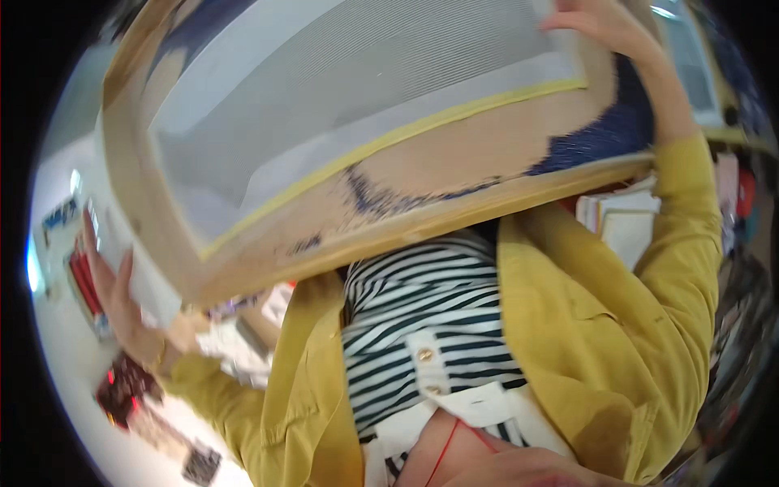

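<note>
A large wooden-framed panel point(454, 158), which looks like a printing screen, is tilted in front of my chest. Dark blue patches mark its tan border. A grey, finely lined sheet or mesh point(324, 97) fills the middle, with yellow tape point(389, 134) along its near edge. My left hand point(114, 284) is beside the panel's left edge, thumb and fingers spread, near a white surface. At the upper right, my right hand point(596, 24) reaches over the sheet's corner. Its fingers are partly cut off by the picture's top, so whether they grip the sheet cannot be made out.
Papers or books point(625, 219) lie beyond my right arm. A second framed panel point(690, 65) shows at the far right. On the left are red objects point(85, 280) and a bright, cluttered surface point(235, 349), blurred.
</note>
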Action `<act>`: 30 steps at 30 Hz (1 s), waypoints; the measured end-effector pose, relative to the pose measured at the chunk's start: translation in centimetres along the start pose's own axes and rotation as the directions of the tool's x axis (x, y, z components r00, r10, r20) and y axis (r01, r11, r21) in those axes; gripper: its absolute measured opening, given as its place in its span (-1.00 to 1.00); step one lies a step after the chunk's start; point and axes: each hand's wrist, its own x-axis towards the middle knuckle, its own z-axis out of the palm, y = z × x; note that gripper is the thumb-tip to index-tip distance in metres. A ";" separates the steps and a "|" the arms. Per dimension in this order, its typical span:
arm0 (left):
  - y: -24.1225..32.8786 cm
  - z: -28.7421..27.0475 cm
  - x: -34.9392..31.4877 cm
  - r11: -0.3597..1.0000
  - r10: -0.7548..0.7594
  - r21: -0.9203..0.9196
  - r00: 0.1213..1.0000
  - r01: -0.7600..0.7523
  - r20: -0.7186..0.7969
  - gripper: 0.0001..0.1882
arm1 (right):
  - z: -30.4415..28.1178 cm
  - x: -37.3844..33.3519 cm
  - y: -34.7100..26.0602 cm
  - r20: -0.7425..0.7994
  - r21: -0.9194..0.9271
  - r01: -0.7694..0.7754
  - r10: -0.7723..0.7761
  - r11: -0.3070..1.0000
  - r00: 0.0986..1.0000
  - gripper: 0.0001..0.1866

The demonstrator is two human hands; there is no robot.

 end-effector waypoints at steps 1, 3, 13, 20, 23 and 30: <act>-0.4 -1.1 -0.1 0.997 -0.051 0.050 0.998 0.053 -0.036 -0.14 | 5.1 -1.7 -5.2 -0.094 -0.062 -0.037 0.031 0.997 0.995 0.22; -0.7 -0.9 1.2 1.000 0.027 -0.005 1.000 -0.027 0.013 -0.15 | 3.9 -2.4 -6.1 -0.189 -0.479 -0.211 0.135 0.852 0.973 -0.03; -4.3 -2.3 2.8 0.980 -0.079 -0.166 0.983 0.107 0.168 -0.16 | 8.6 -3.7 -8.7 0.032 -0.573 0.306 -0.353 0.760 0.935 -0.01; -4.6 -0.6 3.1 0.992 0.016 -0.122 0.996 -0.005 0.088 -0.21 | 10.1 -3.9 -9.2 0.016 -0.561 0.358 -0.423 0.746 0.906 0.00; -5.2 -0.4 3.2 0.995 0.034 -0.092 0.998 -0.030 0.046 -0.22 | 10.3 -3.9 -9.3 0.022 -0.561 0.349 -0.407 0.751 0.913 -0.02; -6.1 -0.6 3.5 0.989 -0.028 -0.144 0.998 0.035 0.051 -0.23 | 9.2 -3.5 -8.8 0.071 -0.596 0.386 -0.433 0.704 0.899 0.03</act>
